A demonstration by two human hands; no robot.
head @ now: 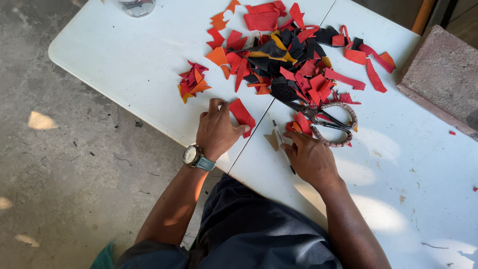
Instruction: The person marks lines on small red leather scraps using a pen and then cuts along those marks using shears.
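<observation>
Under right hand (311,158), pen (279,137) partly hidden.

Left hand (216,130) is pressing a red scrap (242,115) on the white bench (129,55); right hand (309,158) is lying over a pen (282,145), near scissors (326,121) and a scrap pile (294,55).

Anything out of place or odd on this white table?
Nothing damaged. Red, orange and black leather scraps lie strewn loosely, a few strays near the table's right edge, and the cord-wrapped scissors rest partly on scraps.
</observation>
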